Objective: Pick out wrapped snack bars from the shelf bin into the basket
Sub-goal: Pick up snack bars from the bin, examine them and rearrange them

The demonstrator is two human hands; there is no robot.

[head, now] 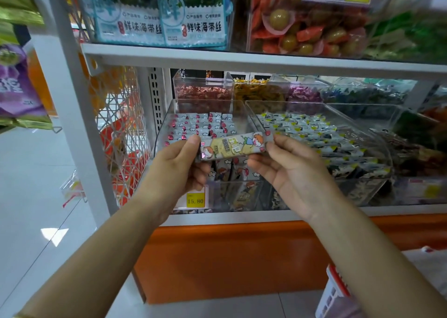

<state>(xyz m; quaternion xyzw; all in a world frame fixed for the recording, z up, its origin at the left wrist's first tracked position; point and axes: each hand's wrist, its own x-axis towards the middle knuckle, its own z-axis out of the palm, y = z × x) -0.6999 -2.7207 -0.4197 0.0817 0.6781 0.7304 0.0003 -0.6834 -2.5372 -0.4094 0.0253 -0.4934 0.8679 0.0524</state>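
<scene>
Just in front of the clear shelf bin (167, 120), one wrapped snack bar (232, 146) is held lengthwise in the air between both hands, tilted so its right end sits a little higher than its left. The left hand (179, 163) grips the bar's left end, thumb on top and curled fingers underneath. The right hand (290, 170) pinches the right end, thumb against the wrapper's tip and fingers spread below it. The wrapper is pale with a yellow panel and cartoon figures. Behind and below the bar, the bin holds rows of similar bars and stands at the left end of the shelf (242, 217), its front wall at the shelf's front edge. A yellow price tag (195, 200) reading 15.80 is fixed to that front wall. Touching the bin's right side is a neighbouring bin (377, 148) filled with black, white and yellow wrapped pieces. The basket (336, 291), white with a red rim, stands on the floor (36, 196) below the shelf's right part, partly hidden behind the right forearm and well apart from the bar.
</scene>
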